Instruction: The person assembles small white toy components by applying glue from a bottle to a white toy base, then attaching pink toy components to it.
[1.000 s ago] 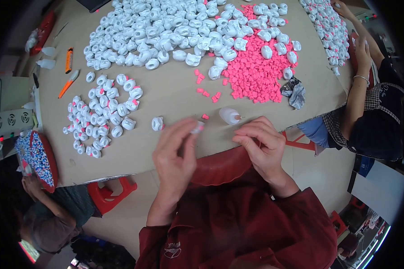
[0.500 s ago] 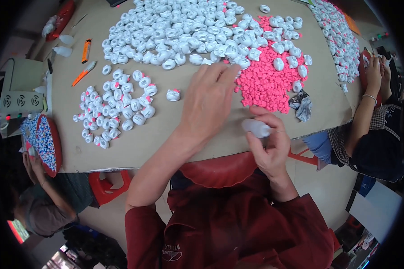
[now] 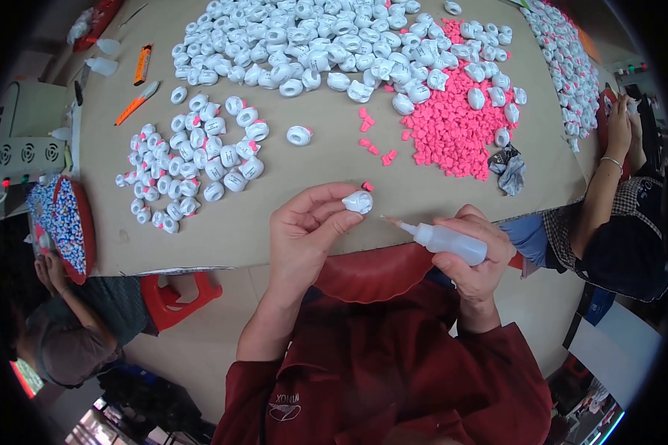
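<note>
My left hand (image 3: 310,230) pinches a small white hollow plastic piece (image 3: 358,202) above the near edge of the table. A pink piece (image 3: 367,186) shows right by its fingertips; whether it is held or lies on the table, I cannot tell. My right hand (image 3: 476,256) grips a translucent squeeze bottle (image 3: 451,242), its thin nozzle pointing left at the white piece, a small gap apart. Several loose pink pieces (image 3: 365,121) lie beyond my hands, left of a pink heap (image 3: 453,130). One white piece with a pink bit (image 3: 299,135) sits alone.
A big pile of white pieces (image 3: 274,44) covers the far side. White-and-pink pieces (image 3: 193,159) cluster at left, near an orange cutter (image 3: 136,102) and an orange box (image 3: 142,64). Crumpled foil (image 3: 508,170) lies right. A red scalloped tray (image 3: 375,274) is before me. Co-workers sit both sides.
My left hand has come back from the pile and now holds a white piece. The right hand has turned the bottle nozzle leftward. Loose pink pieces now show apart from the heap.
</note>
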A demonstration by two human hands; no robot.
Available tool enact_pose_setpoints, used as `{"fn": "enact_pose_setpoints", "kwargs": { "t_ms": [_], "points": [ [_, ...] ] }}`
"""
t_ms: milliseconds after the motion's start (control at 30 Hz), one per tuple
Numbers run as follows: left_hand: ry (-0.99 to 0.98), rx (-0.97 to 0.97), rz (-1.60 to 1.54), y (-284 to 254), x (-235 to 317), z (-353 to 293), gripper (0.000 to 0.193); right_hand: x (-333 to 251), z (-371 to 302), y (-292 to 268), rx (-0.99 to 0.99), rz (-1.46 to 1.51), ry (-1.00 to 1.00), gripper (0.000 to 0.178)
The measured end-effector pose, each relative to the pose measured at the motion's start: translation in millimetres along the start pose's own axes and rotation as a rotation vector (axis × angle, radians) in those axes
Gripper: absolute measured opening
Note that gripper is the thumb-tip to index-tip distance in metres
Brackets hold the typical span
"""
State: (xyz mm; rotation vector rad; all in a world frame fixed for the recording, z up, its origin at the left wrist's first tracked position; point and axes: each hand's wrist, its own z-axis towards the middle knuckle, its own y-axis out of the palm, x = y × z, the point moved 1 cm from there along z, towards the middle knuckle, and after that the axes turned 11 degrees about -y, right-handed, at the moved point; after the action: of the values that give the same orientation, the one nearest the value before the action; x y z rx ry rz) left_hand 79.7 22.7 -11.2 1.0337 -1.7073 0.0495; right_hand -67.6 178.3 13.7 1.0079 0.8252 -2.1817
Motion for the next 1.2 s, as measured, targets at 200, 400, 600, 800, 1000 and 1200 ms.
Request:
{"fn": "enact_pose_setpoints", "kwargs": {
  "t_ms": [200, 400, 600, 800, 1000, 1200],
  "points": [
    [0.044, -0.016, 0.027, -0.2, -2.2, -0.3, 0.026, -2.9, 0.7, 3.3, -0.01, -0.021, 0.079, 0.035],
    [0.04, -0.006, 0.055, 1.8, -0.4, -1.1, 0.026, -2.6, 1.0, 6.0, 0.002, 0.001, 0.15, 0.034],
    [0.045, -0.003, 0.069, 2.9, -0.1, -0.5, 0.026, -2.2, 0.5, 3.1, -0.003, -0.004, 0.121, 0.033],
    [0.045, -0.005, 0.057, 1.9, -1.6, 0.2, 0.026, -4.3, 3.0, 4.7, -0.021, -0.018, 0.133, 0.034],
    [0.051, 0.015, 0.057, 1.8, -1.5, 0.2, 0.026, -3.6, 2.2, 1.2, 0.007, -0.055, 0.141, 0.032],
    [0.056, 0.031, 0.057, 1.5, -2.0, -0.8, 0.026, -5.7, 1.7, 3.3, 0.005, 0.006, 0.163, 0.032]
  ]
}}
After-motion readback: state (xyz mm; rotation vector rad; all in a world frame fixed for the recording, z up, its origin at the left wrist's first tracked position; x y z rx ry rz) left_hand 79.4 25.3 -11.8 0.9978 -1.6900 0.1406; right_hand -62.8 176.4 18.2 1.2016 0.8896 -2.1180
